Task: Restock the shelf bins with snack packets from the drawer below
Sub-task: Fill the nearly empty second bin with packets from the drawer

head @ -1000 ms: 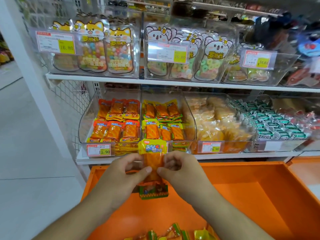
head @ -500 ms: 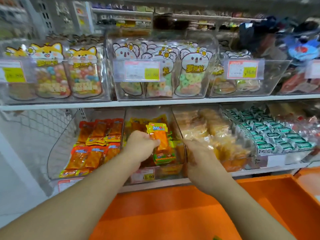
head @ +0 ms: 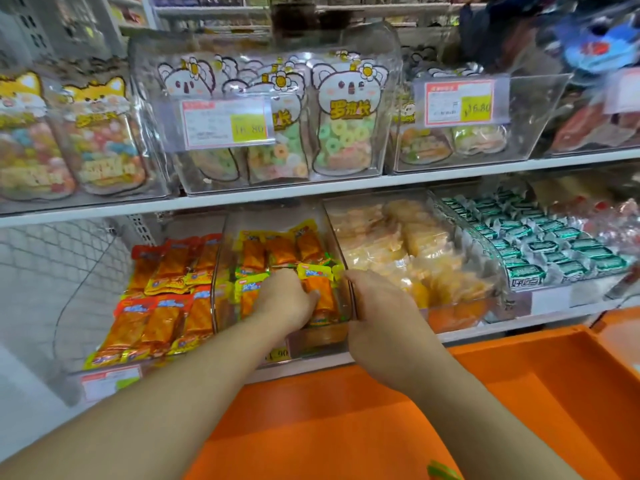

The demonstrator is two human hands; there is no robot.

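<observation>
A clear bin (head: 221, 271) on the lower shelf holds several orange snack packets with yellow tops. My left hand (head: 287, 301) reaches into the bin's front and grips one such snack packet (head: 322, 294), standing it upright against the right side. My right hand (head: 379, 306) is just outside, its curled fingers on the bin's right wall by the front corner. The open orange drawer (head: 519, 393) lies below my arms, and a green-edged packet (head: 443, 472) shows at the bottom edge.
To the left, another bin holds red-topped orange packets (head: 162, 306). On the right are bins of pale yellow snacks (head: 398, 244) and green-and-white sweets (head: 540, 244). The upper shelf (head: 311, 192) carries bear-shaped candy bags (head: 346, 133) close above the bin.
Both hands rose from above the drawer to the shelf. The left hand carried the packet into the middle bin and lowered it there. The right hand moved to the bin's right wall.
</observation>
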